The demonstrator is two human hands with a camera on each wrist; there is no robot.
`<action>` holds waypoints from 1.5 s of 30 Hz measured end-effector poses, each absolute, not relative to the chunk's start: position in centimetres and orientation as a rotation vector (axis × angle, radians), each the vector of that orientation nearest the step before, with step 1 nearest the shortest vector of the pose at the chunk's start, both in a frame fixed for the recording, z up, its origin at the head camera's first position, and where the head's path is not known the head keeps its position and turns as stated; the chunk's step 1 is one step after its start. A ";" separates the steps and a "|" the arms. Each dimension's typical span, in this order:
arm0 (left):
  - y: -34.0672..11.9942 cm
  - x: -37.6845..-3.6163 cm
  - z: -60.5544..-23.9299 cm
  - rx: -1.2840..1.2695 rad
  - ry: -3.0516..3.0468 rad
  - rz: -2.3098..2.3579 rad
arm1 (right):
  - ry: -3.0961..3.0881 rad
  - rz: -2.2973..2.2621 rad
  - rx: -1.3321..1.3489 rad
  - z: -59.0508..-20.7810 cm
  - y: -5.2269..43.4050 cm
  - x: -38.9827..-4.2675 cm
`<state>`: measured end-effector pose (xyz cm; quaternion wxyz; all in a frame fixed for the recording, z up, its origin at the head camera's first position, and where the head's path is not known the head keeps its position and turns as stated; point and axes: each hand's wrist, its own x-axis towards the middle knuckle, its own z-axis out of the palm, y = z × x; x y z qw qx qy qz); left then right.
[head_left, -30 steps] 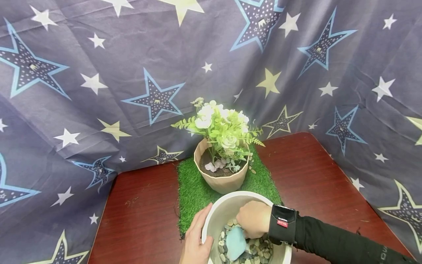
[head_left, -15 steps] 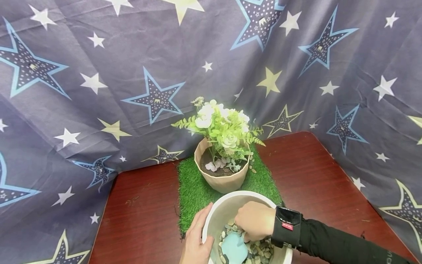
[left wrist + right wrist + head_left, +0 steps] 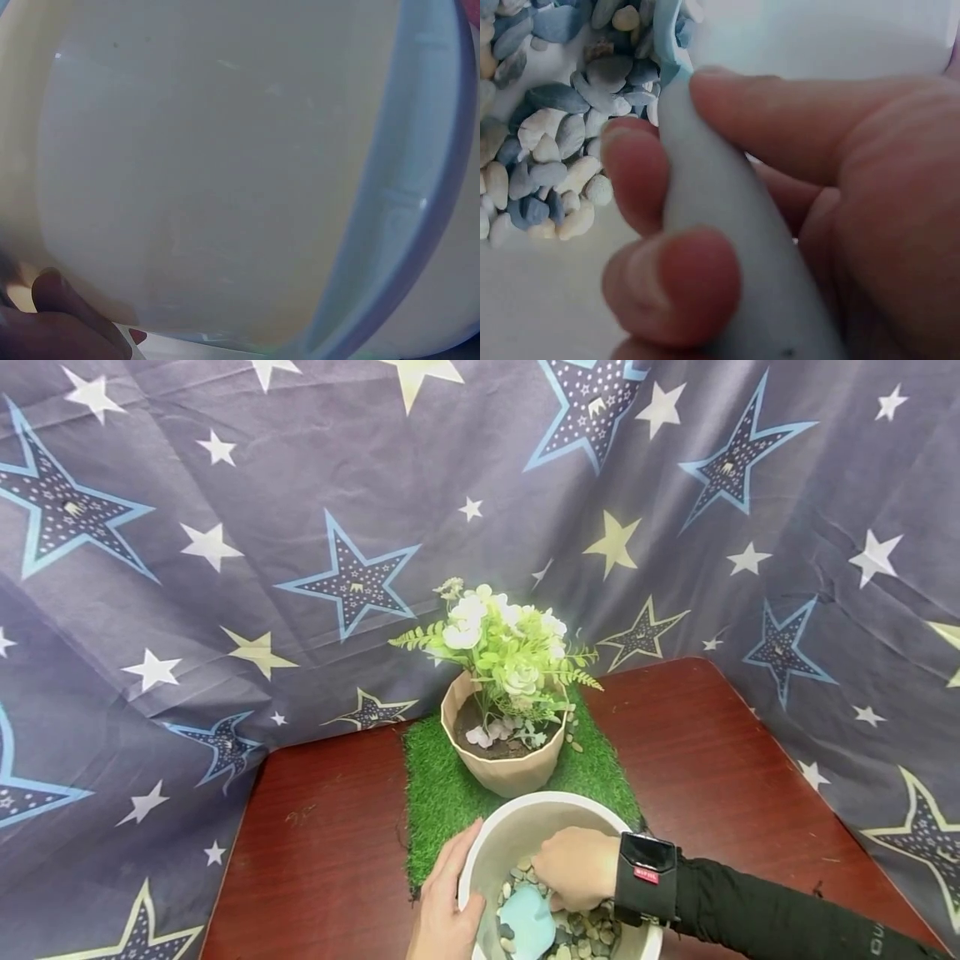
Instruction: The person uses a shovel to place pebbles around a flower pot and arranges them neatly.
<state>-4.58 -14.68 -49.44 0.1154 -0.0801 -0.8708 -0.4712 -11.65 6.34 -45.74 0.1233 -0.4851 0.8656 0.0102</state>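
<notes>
A white bucket (image 3: 510, 843) stands at the table's near side with several pebbles (image 3: 581, 931) in its bottom. My left hand (image 3: 447, 902) holds the bucket's left side, its fingers along the outer wall and its thumb at the rim. Down inside, my right hand (image 3: 577, 868) grips a small trowel with a light-blue blade (image 3: 527, 922) that lies over the pebbles. The right wrist view shows thumb and fingers wrapped round its grey handle (image 3: 720, 195). Mostly bucket wall (image 3: 202, 165) fills the left wrist view, with part of the left hand (image 3: 64, 322) in the lower corner.
Just behind the bucket is a beige pot (image 3: 506, 768) with soil and a white-flowered plant (image 3: 502, 643), on a green turf mat (image 3: 435, 810). A few pebbles (image 3: 573, 735) lie beside the pot. Star-patterned cloth (image 3: 450, 460) hangs behind the reddish-brown table (image 3: 315, 843).
Inside the bucket the trowel's blade has shifted a little to the left over the pebbles and turned slightly. The left hand keeps its place on the bucket.
</notes>
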 end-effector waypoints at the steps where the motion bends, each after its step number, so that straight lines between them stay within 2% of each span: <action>1: -14.7 -4.6 -49.4 -0.235 -2.550 -1.382 | 2.522 0.034 -1.403 -45.7 6.3 -11.6; 16: -14.7 -4.7 -49.5 -0.259 -2.539 -1.371 | 2.441 -0.142 -1.568 -42.7 7.6 -13.0; 24: -14.7 -4.7 -49.4 -0.240 -2.547 -1.407 | 2.382 -0.241 -1.513 -40.3 9.2 -13.2; 35: -14.8 -4.8 -49.3 -0.239 -2.546 -1.412 | 2.194 -0.443 -1.416 -40.6 11.8 -13.0; 45: -14.7 -4.8 -49.6 -0.252 -2.534 -1.404 | 2.189 -0.697 -1.541 -40.1 15.1 -13.9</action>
